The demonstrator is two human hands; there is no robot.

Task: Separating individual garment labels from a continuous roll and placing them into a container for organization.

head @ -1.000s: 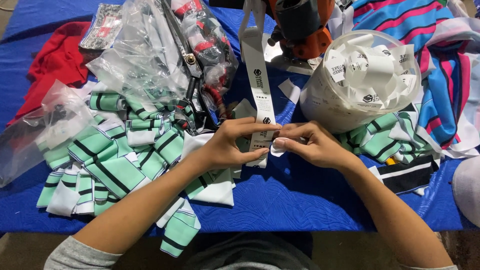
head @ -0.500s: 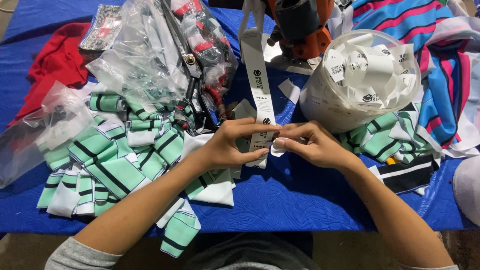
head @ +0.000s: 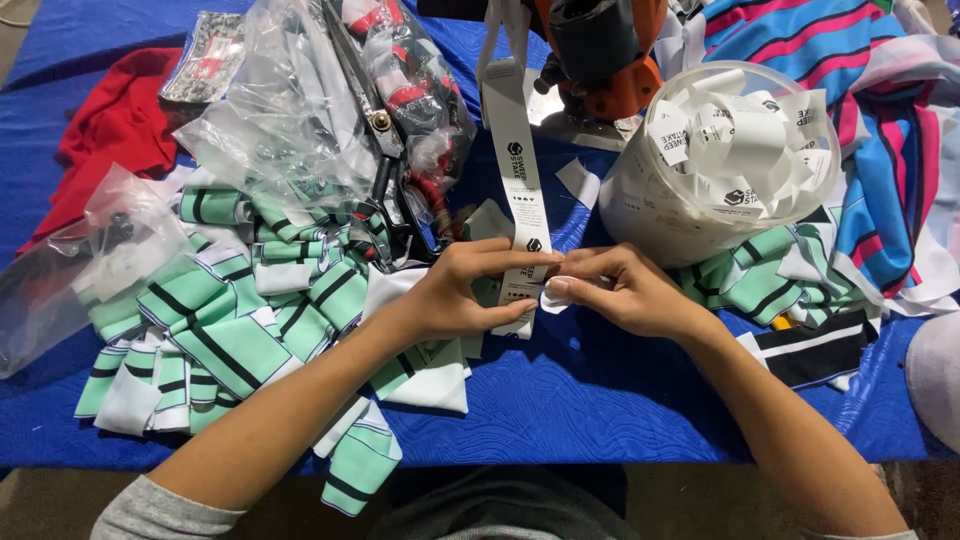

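Blue quilted table cover (head: 560,420) spans the work surface, crowded with goods. Largest is a heap of green-and-white striped fabric pieces (head: 240,320) at the left, under clear plastic bags (head: 290,120); a translucent tub of cut labels (head: 725,160) stands at the right, and black scissors (head: 385,180) lie between.

A white label strip (head: 520,190) runs down from the top to the hands. Judged light, thin, limp and easily creased, it is best held at its edges near the working end.

Left hand (head: 455,295) pinches the strip's lower end between thumb and fingers. Right hand (head: 625,292) pinches a small white tab (head: 553,297) just beside it; whether the tab is detached cannot be told. Both forearms angle inward, wrists low over the cover.
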